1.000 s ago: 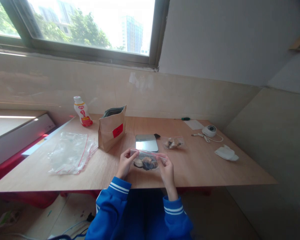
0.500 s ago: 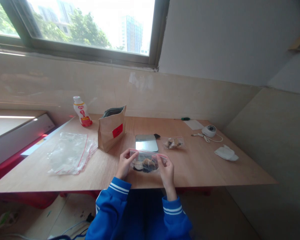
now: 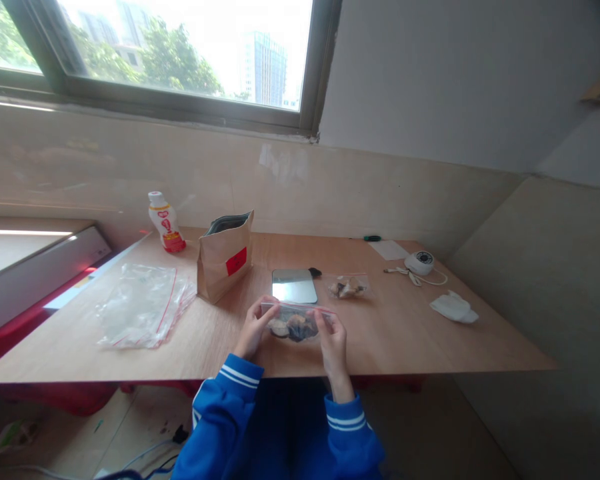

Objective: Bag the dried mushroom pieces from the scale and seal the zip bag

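A person's left hand (image 3: 253, 328) and right hand (image 3: 333, 340) pinch the top ends of a small zip-lock bag (image 3: 295, 325) of dark and tan pieces, held just above the wooden table (image 3: 405, 333), near a digital scale (image 3: 293, 286) and a brown paper pouch (image 3: 225, 256).

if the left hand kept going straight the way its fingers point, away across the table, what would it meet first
Probably the flat scale, just beyond the zip bag that the left hand holds with the right; depth is hard to judge.
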Action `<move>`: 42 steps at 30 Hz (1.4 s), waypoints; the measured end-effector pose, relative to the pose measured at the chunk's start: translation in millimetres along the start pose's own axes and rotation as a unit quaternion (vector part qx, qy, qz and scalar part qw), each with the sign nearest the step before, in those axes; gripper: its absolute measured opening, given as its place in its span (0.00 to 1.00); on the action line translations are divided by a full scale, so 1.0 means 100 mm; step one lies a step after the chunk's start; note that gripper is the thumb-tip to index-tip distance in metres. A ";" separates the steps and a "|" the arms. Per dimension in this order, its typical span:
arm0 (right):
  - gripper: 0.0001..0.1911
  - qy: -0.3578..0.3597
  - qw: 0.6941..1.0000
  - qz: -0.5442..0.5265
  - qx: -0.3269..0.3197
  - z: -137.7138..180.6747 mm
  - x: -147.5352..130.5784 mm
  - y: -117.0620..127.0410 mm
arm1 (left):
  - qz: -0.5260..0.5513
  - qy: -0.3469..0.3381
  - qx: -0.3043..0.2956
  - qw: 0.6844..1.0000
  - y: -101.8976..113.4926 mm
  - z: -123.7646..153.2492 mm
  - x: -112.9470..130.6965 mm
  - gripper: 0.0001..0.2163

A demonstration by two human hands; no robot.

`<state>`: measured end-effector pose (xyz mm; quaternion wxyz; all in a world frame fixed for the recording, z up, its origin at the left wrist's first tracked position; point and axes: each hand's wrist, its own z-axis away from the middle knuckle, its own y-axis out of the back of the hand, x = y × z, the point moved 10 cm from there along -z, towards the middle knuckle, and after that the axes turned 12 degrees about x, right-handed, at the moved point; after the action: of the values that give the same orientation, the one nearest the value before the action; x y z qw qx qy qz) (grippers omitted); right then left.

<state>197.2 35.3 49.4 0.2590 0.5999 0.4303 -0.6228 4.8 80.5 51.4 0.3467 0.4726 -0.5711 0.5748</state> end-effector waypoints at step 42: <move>0.12 0.009 0.996 0.016 -0.092 0.09 -0.01 -0.23 | -0.086 -0.017 -0.087 0.992 -0.17 0.07 0.05 0.09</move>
<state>174.0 38.9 55.0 0.3196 0.5859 0.4781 -0.5710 20.5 75.1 60.6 0.4250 0.4979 -0.5818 0.4826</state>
